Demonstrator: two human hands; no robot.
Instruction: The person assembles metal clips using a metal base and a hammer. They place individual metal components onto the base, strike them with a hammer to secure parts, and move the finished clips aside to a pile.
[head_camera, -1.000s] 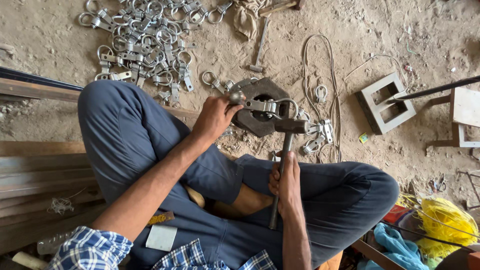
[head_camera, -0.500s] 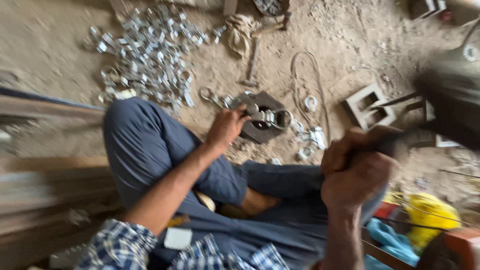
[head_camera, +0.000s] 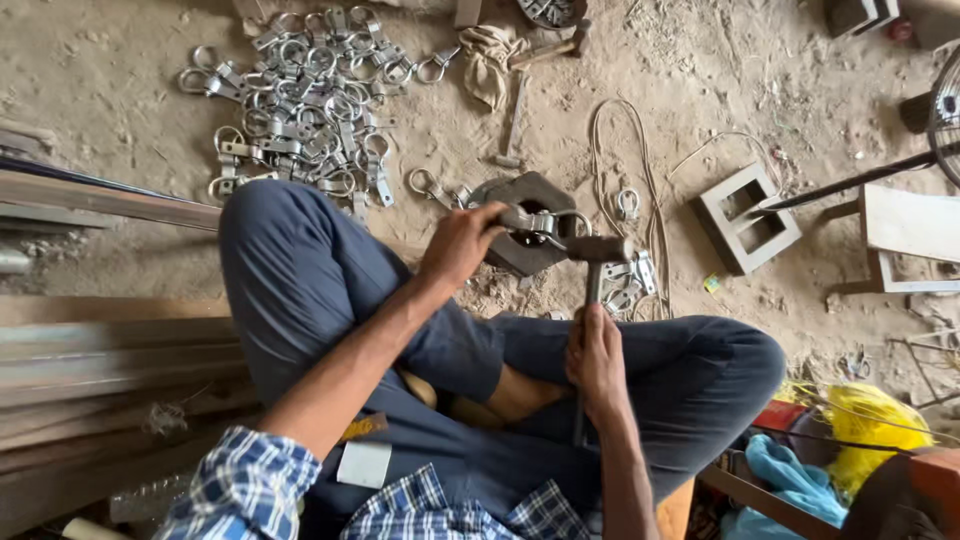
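I sit cross-legged on a sandy floor. My left hand (head_camera: 458, 243) grips a metal ring clamp (head_camera: 545, 222) and holds it on a dark iron block (head_camera: 522, 258) in front of my legs. My right hand (head_camera: 596, 357) is closed around the handle of a hammer (head_camera: 595, 250). The hammer's head rests low, right beside the clamp on the block.
A heap of several finished ring clamps (head_camera: 310, 95) lies at the far left. A cloth (head_camera: 490, 60), a second hammer (head_camera: 512, 120), a looped wire (head_camera: 620, 160), a hollow metal block (head_camera: 747, 217), metal bars (head_camera: 100, 195) and yellow and blue bags (head_camera: 860, 430) surround me.
My right hand swung the hammer up to the right half a second ago and has brought it back down onto the clamp. My left hand stayed on the clamp.
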